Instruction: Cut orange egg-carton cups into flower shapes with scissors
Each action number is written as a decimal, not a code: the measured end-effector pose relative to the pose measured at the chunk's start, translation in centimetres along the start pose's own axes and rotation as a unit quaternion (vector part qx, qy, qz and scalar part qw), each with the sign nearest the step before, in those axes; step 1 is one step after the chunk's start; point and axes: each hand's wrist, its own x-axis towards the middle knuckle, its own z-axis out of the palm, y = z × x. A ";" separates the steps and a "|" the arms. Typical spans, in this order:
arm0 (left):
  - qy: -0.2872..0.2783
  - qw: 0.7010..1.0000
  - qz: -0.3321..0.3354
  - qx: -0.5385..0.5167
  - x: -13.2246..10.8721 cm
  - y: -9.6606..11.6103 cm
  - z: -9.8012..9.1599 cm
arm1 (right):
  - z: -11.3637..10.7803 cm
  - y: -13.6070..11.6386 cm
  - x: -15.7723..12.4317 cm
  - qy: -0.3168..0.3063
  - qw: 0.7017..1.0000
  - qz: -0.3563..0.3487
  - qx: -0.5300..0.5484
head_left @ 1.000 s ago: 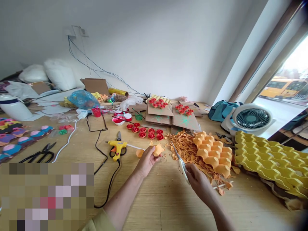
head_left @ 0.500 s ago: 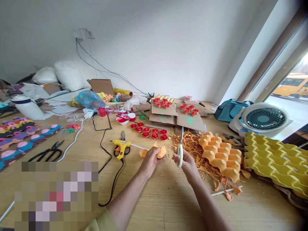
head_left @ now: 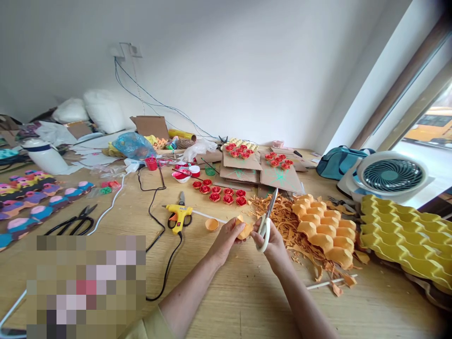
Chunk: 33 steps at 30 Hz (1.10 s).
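Left hand (head_left: pixel 226 238) pinches an orange carton cup (head_left: pixel 246 231) at its fingertips. Right hand (head_left: pixel 275 245), close beside, grips scissors (head_left: pixel 267 227), blades pointing away. Cup looks light, stiffish, dry, easily torn; probably best held gently near its base.

Orange carton cup (head_left: pixel 245 230) near white-handled scissors (head_left: pixel 267 227), blades pointing forward.
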 end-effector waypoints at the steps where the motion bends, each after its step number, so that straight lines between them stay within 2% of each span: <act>1: 0.003 1.000 0.010 -0.007 0.0 0.0 0.0 | 0.0 0.0 0.0 0.009 1.000 -0.007 -0.007; 5: 0.020 0.999 0.024 -0.039 0.1 0.0 0.2 | -0.2 0.5 0.0 0.042 0.998 -0.034 -0.037; 10: -0.004 1.000 0.029 -0.010 0.1 -0.2 0.1 | -0.3 1.2 -0.2 0.055 0.994 -0.050 -0.076; 15: -0.003 0.992 0.111 0.064 0.3 -0.6 -0.2 | 0.0 0.5 -0.4 0.059 0.994 -0.059 -0.068; 18: -0.012 0.988 0.130 0.082 0.0 -0.4 -0.1 | 0.0 0.0 -0.4 0.067 0.994 -0.058 -0.071; 23: -0.016 0.992 0.109 0.053 -0.5 0.0 0.0 | -0.2 -0.1 -0.4 0.085 0.988 -0.078 -0.100; 26: -0.006 0.997 0.077 0.004 -0.4 -0.1 -0.1 | -0.1 -0.2 -0.5 0.062 0.987 -0.101 -0.110; 30: -0.030 0.998 0.023 -0.054 -0.1 -0.2 -0.3 | -0.2 -0.1 -0.5 0.045 0.983 -0.119 -0.134; 33: -0.035 0.997 0.026 -0.069 0.1 0.0 -0.5 | -0.7 -0.1 -0.4 0.067 0.979 -0.116 -0.153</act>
